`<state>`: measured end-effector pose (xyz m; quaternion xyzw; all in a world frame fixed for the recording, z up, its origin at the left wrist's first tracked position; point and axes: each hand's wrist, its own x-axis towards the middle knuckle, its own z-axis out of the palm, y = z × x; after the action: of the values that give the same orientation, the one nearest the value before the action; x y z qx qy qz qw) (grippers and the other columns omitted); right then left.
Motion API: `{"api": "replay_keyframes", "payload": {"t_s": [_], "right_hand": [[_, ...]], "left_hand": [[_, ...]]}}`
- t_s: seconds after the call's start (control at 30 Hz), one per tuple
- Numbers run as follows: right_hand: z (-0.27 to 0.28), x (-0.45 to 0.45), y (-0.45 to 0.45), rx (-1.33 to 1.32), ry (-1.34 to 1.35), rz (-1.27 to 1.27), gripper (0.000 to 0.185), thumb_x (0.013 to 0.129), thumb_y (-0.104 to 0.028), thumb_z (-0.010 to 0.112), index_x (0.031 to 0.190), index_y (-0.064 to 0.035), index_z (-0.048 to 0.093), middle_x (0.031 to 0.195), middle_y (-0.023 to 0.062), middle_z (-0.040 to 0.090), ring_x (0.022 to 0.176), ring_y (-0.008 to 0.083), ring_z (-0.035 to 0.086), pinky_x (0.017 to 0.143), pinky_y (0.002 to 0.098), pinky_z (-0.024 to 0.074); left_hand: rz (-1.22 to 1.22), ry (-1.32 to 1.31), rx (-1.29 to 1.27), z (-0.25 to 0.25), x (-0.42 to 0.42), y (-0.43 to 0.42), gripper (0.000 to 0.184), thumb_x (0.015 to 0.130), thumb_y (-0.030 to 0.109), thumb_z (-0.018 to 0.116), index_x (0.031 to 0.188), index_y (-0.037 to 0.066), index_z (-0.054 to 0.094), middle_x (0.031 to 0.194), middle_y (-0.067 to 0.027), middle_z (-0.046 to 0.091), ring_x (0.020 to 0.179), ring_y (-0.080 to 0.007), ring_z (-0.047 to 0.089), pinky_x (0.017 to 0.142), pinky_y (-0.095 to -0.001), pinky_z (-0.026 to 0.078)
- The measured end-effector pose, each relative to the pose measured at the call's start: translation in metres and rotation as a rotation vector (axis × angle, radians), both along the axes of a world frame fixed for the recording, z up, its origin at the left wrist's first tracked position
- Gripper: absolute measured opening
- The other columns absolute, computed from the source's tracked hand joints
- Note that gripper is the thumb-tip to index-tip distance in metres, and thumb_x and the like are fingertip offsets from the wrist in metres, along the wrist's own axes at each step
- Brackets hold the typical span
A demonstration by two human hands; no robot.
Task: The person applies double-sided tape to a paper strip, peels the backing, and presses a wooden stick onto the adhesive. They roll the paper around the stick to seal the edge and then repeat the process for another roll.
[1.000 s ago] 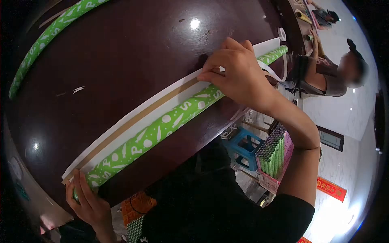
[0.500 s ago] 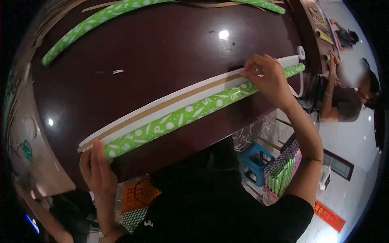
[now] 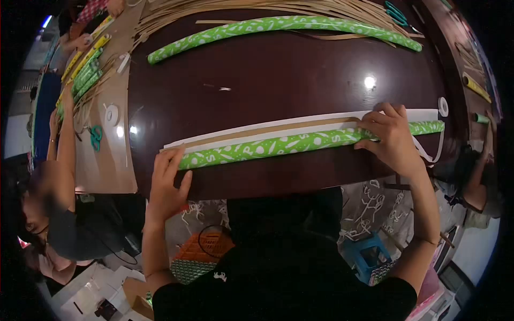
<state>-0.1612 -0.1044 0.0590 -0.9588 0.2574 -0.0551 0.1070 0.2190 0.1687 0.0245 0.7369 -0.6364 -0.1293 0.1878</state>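
Observation:
A green wrapping paper roll [image 3: 278, 145] with white printed shapes lies across the near part of the dark table. Along its far side runs a white band of paper's underside, with a flat brown strip [image 3: 267, 129] lying on it. My left hand [image 3: 167, 179] rests at the left end, its fingers stretched over the paper's corner and strip end, thumb apart below the roll. My right hand [image 3: 393, 138] is closed over the roll toward its right end, fingertips on the far side and thumb on the near side. The paper under its palm is hidden.
Another green roll [image 3: 278, 24] lies at the table's far side, before many brown strips [image 3: 235, 9]. A tape roll [image 3: 443, 106] sits at the right. Scissors [image 3: 96, 138] and another tape roll [image 3: 111, 115] lie on the left table. Co-workers sit left and right; a blue stool [image 3: 369, 255] stands below.
The view has swung left, showing the left table and a co-worker. My right hand has gone from pinching at the brown strip to closing over the roll. My left hand stays at the left end.

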Motion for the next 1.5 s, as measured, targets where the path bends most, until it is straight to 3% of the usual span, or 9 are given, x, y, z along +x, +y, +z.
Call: {"api": "replay_keyframes", "payload": {"t_s": [0.13,0.37,0.43,0.6,0.7,1.03,1.23,1.3,1.5], "right_hand": [[-0.003,-0.005,-0.005,-0.022,-0.072,0.032,0.035,0.062,-0.027,0.084,0.089,-0.0088,0.073,0.088,0.0003,0.064,0.094,0.0214,0.055,0.083,0.0377,0.0379],[-0.004,-0.004,-0.008,-0.005,-0.088,0.075,0.036,0.059,-0.026,0.085,0.088,-0.0081,0.073,0.086,0.0005,0.063,0.094,0.0208,0.054,0.082,0.0364,0.0381],[-0.002,-0.001,-0.008,0.013,-0.087,0.095,0.036,0.059,-0.026,0.085,0.088,-0.0077,0.073,0.086,0.0006,0.064,0.094,0.0209,0.054,0.083,0.0363,0.0383],[0.003,0.002,-0.006,0.064,-0.006,0.014,0.039,0.058,-0.021,0.087,0.091,-0.0049,0.074,0.091,0.0025,0.067,0.095,0.0229,0.055,0.087,0.0379,0.0393],[0.002,0.005,-0.004,0.055,-0.033,0.038,0.038,0.058,-0.019,0.087,0.091,-0.0053,0.074,0.091,0.0022,0.067,0.095,0.0224,0.055,0.087,0.0375,0.0393],[0.002,0.0,-0.009,0.057,0.001,0.051,0.039,0.057,-0.021,0.085,0.09,-0.0058,0.072,0.092,0.0014,0.067,0.096,0.0231,0.055,0.086,0.0365,0.0371],[-0.008,-0.006,-0.013,-0.044,-0.003,0.094,0.033,0.064,-0.034,0.082,0.083,-0.0099,0.072,0.088,-0.0019,0.062,0.096,0.0194,0.054,0.082,0.0364,0.0382],[-0.006,-0.007,-0.011,-0.004,-0.03,0.068,0.036,0.061,-0.028,0.084,0.09,-0.0091,0.073,0.091,-0.0012,0.066,0.097,0.0194,0.056,0.084,0.0369,0.0392],[0.002,-0.016,0.011,0.005,-0.099,0.003,0.042,0.071,-0.02,0.078,0.109,-0.0075,0.068,0.102,0.0043,0.063,0.096,0.023,0.055,0.082,0.0365,0.0416]], "left_hand": [[-0.106,-0.22,-0.059,0.0,-0.017,-0.012,0.064,0.075,0.01,0.077,0.134,0.001,0.053,0.127,-0.0176,0.053,0.119,-0.0352,0.051,0.101,-0.0444,0.042],[-0.267,-0.148,-0.193,-0.01,-0.08,-0.067,0.061,0.076,0.019,0.076,0.128,-0.005,0.055,0.114,-0.0193,0.062,0.105,-0.035,0.06,0.094,-0.0439,0.049],[-0.274,-0.119,-0.142,-0.009,-0.09,-0.073,0.062,0.076,0.014,0.076,0.131,-0.003,0.053,0.12,-0.0211,0.061,0.112,-0.0361,0.059,0.096,-0.0464,0.048],[-0.262,-0.246,-0.149,-0.011,-0.101,-0.088,0.058,0.082,0.034,0.072,0.124,-0.003,0.057,0.116,-0.0184,0.059,0.108,-0.0336,0.058,0.093,-0.0446,0.049],[-0.267,-0.225,-0.198,-0.015,-0.11,-0.093,0.057,0.082,0.035,0.072,0.121,-0.004,0.057,0.115,-0.0183,0.06,0.107,-0.0328,0.058,0.093,-0.0447,0.05],[-0.311,-0.176,-0.219,-0.013,-0.156,-0.12,0.062,0.082,0.03,0.074,0.13,-0.004,0.053,0.117,-0.0168,0.058,0.111,-0.0317,0.055,0.094,-0.0418,0.05],[-0.393,-0.031,-0.207,-0.01,-0.2,-0.159,0.063,0.08,0.021,0.076,0.133,0.0,0.052,0.118,-0.016,0.057,0.11,-0.03,0.055,0.094,-0.0406,0.049],[-0.402,-0.037,-0.237,-0.013,-0.204,-0.164,0.062,0.078,0.018,0.077,0.133,0.0,0.053,0.115,-0.0145,0.057,0.107,-0.0284,0.057,0.092,-0.0394,0.05],[-0.38,-0.009,-0.193,-0.016,-0.203,-0.166,0.059,0.077,0.006,0.074,0.132,0.0,0.054,0.112,-0.011,0.06,0.1,-0.024,0.058,0.084,-0.0361,0.051]]}}
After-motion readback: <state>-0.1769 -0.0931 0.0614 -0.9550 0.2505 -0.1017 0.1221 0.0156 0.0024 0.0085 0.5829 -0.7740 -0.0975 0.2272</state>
